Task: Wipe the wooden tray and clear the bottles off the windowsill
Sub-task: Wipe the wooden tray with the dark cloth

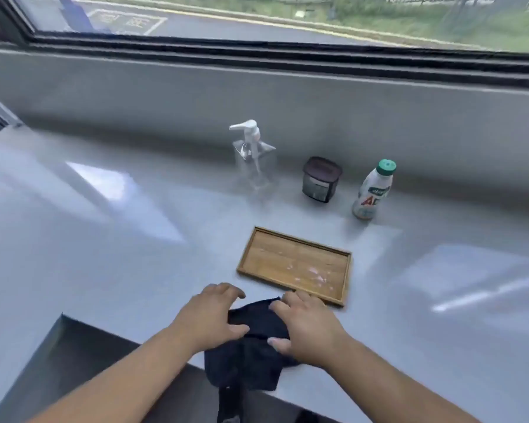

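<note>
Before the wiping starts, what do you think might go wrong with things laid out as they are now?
The dark cloth hangs partly over the sill's front edge, so it might slip off when the left hand and right hand let go. The wooden tray lies loose and could slide when rubbed at the pale stains. The white drink bottle stands just behind it and could topple.

A wide grey sill (110, 245) runs beneath a window (257, 16) with a dark frame (287, 56). Daylight forms pale reflections on the sill surface. Outside: a road (226, 25) with painted markings and a grass strip (440, 22).
</note>
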The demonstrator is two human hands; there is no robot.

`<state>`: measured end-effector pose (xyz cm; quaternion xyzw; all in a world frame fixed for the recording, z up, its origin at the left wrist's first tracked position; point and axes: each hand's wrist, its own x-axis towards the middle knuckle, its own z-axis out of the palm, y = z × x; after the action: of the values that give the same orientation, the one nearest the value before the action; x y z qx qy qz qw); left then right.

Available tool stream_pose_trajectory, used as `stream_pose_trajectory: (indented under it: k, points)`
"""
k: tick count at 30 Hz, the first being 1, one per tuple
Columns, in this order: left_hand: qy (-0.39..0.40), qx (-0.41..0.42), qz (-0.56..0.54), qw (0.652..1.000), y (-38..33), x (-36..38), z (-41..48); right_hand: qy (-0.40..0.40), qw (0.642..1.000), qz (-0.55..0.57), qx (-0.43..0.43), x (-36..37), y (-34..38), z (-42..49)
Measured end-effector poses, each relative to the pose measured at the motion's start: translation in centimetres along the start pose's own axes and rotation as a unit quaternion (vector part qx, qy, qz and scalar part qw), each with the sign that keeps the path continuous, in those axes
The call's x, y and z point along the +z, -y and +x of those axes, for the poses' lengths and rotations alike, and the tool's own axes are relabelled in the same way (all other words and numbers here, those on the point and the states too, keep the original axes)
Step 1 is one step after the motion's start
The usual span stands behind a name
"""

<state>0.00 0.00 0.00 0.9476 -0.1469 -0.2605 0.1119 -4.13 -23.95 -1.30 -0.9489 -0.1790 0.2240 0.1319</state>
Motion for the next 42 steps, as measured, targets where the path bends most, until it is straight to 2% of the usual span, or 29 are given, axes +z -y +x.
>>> stream_pose_trajectory:
  k: [4, 6, 8, 10, 12, 14, 16, 18, 23, 24, 25, 27, 28, 30, 31, 34, 36, 39, 42]
  points:
    - [0.096, 0.078, 0.116, 0.986, 1.4, 3.8, 1.4, 0.086, 0.995, -0.047, -0.004, 4.8, 1.1, 1.2]
    - [0.101, 0.12, 0.178, 0.971, 2.2, 5.2, 2.4, 0.045, 0.997, -0.053, 0.017, 6.1, 1.4, 1.6]
    - [0.089, 0.153, 0.187, 0.966, 2.6, 5.5, 3.6, -0.039, 0.997, -0.05, 0.051, 6.3, 1.7, 2.1]
    - [0.103, 0.16, 0.107, 0.976, 2.4, 4.9, 4.7, -0.079, 0.989, 0.02, 0.12, 5.7, 2.1, 2.4]
    - [0.101, 0.148, -0.02, 0.984, 1.8, 3.6, 5.7, -0.094, 0.963, 0.154, 0.201, 4.6, 2.1, 2.4]
    - [0.081, 0.141, -0.114, 0.98, 0.6, 1.6, 6.7, -0.103, 0.902, 0.322, 0.268, 2.8, 1.8, 1.8]
    - [0.068, 0.136, -0.2, 0.968, -1.1, -0.7, 7.6, -0.113, 0.823, 0.473, 0.294, 1.1, 1.8, 1.0]
    - [0.082, 0.125, -0.313, 0.938, -3.3, -2.5, 8.6, -0.125, 0.784, 0.534, 0.292, 0.0, 1.9, 0.8]
    - [0.148, 0.097, -0.497, 0.85, -7.0, -4.4, 10.4, -0.223, 0.738, 0.55, 0.321, -3.0, 0.5, 3.1]
    - [0.143, 0.097, -0.501, 0.848, -6.5, -4.6, 11.0, -0.235, 0.741, 0.536, 0.329, -3.5, -0.1, 3.5]
    - [0.117, 0.101, -0.465, 0.872, -5.4, -4.8, 11.8, -0.247, 0.75, 0.51, 0.34, -3.9, -0.9, 3.7]
    - [0.001, 0.104, -0.267, 0.958, -2.1, -4.7, 13.4, -0.283, 0.769, 0.444, 0.363, -4.2, -3.2, 4.0]
    - [-0.058, 0.098, -0.185, 0.976, -0.4, -4.6, 14.0, -0.305, 0.776, 0.402, 0.379, -4.2, -4.4, 4.0]
    - [-0.086, 0.09, -0.12, 0.985, 2.4, -3.6, 15.5, -0.327, 0.792, 0.3, 0.419, -4.0, -6.8, 4.5]
    - [-0.069, 0.094, -0.088, 0.989, 3.3, -3.0, 16.4, -0.312, 0.802, 0.265, 0.436, -3.8, -7.8, 5.1]
    - [-0.03, 0.122, 0.004, 0.992, 4.8, -0.5, 18.6, -0.197, 0.844, 0.2, 0.457, -2.6, -8.7, 7.8]
    - [-0.051, 0.133, 0.016, 0.99, 5.3, 0.8, 19.2, -0.206, 0.853, 0.167, 0.45, -2.0, -8.1, 10.2]
    - [-0.088, 0.148, -0.002, 0.985, 5.8, 2.1, 19.5, -0.263, 0.867, 0.186, 0.381, -1.7, -4.9, 15.0]
    - [-0.131, 0.164, -0.032, 0.977, 6.1, 2.9, 19.8, -0.231, 0.921, 0.173, 0.262, -0.8, -0.3, 18.6]
